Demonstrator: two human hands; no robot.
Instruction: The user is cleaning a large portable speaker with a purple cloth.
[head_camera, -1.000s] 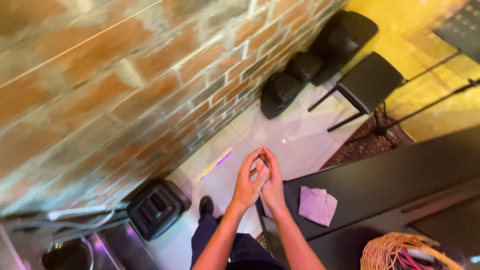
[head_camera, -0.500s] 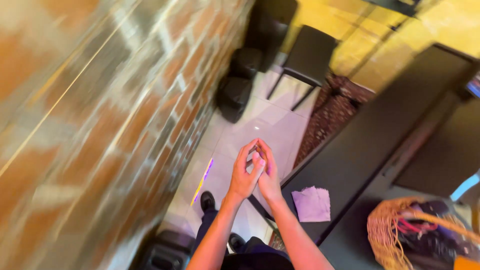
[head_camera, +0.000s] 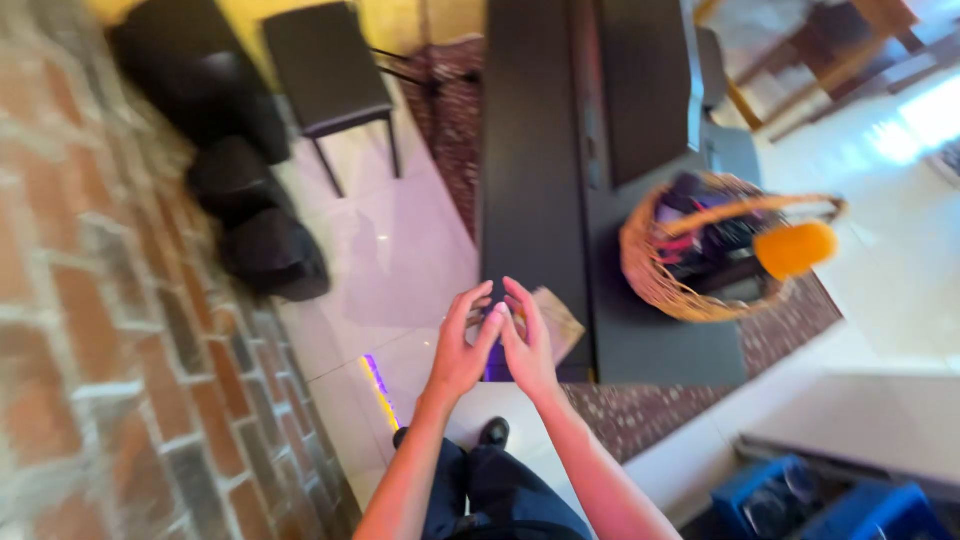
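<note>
Both bare hands are raised at centre frame, pressed together with fingers curved inward. The left hand (head_camera: 462, 350) and the right hand (head_camera: 526, 345) meet at the fingertips and cup a small pale object (head_camera: 494, 318), which is blurred and mostly hidden between the fingers; its kind cannot be determined, nor whether either hand actually grips it. Just right of the hands, a crumpled tan sheet of paper (head_camera: 558, 320) lies at the near edge of a long black table (head_camera: 530, 180) that runs up the middle of the frame. On the table, right of centre, stands a round woven wicker basket (head_camera: 650, 275) with an arched handle, holding dark and purple items; a blurred orange rounded object (head_camera: 796, 248) sits at its right side. At upper left, a black square-seated chair (head_camera: 325, 65) stands on the glossy white tiled floor (head_camera: 385, 250), with several black rounded bags (head_camera: 255, 215) lined along a red brick wall (head_camera: 90, 330) at left. Blue plastic crates (head_camera: 800, 500) occupy the lower right corner. The person's dark trousers (head_camera: 490, 490) and black shoes (head_camera: 494, 432) show at bottom centre.
</note>
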